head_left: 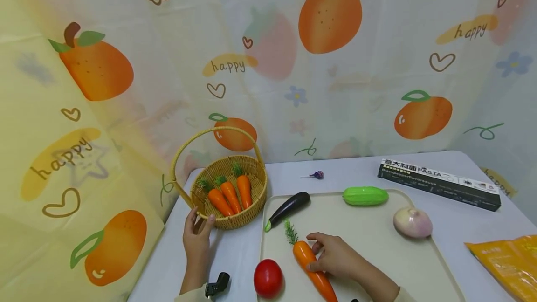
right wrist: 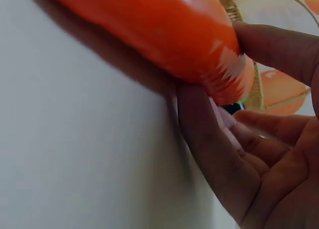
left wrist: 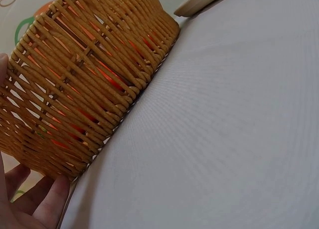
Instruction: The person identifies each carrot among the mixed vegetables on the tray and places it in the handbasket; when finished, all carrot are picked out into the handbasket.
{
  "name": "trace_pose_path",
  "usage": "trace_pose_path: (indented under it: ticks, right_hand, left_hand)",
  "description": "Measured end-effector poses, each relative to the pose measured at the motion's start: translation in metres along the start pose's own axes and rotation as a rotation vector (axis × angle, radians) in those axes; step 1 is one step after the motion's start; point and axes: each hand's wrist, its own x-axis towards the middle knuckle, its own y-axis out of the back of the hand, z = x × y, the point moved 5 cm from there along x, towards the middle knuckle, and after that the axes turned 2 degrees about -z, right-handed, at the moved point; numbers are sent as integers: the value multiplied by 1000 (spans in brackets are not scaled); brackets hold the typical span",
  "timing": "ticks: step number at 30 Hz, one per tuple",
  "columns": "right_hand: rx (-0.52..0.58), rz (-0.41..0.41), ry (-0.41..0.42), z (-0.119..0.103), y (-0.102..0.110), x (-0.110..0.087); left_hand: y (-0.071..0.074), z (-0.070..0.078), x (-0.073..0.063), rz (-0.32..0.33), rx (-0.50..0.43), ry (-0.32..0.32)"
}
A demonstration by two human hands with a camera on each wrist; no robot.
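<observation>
A wicker basket [head_left: 247, 218] with a tall handle stands on the left of the table and holds three orange carrots [head_left: 230, 195] with green tops. My left hand [head_left: 197, 232] grips its near left side; in the left wrist view, fingers [left wrist: 52, 201] lie against the woven wall [left wrist: 94, 84]. Another carrot [head_left: 305, 255] lies over the tray [head_left: 369, 241], its leafy top pointing away from me. My right hand [head_left: 335, 255] pinches that carrot, and in the right wrist view the thumb and a finger sit on opposite sides of the orange body [right wrist: 164, 29].
Around the carrot are a red tomato [head_left: 268, 278], an eggplant [head_left: 291, 206], a green cucumber-like vegetable [head_left: 365, 196] and a purple-white onion [head_left: 413, 223]. Behind the tray lie a wrapped lollipop [head_left: 318, 175] and a pasta box [head_left: 438, 184]. An orange packet [head_left: 507, 262] is at the right.
</observation>
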Motion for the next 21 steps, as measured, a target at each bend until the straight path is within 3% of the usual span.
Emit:
trace_pose_path:
  ticks: [4, 8, 15, 21]
  right_hand:
    - [20, -39, 44, -3, -1, -1]
    - [23, -77, 74, -8, -2, 2]
    - [75, -53, 129, -24, 2, 12]
    - [94, -40, 150, -45, 10, 29]
  left_hand:
    - [0, 5, -2, -7, 6, 6]
    - [2, -7, 2, 3, 31, 16]
    - [2, -12, 2, 21, 59, 13]
    - [3, -5, 3, 9, 51, 35]
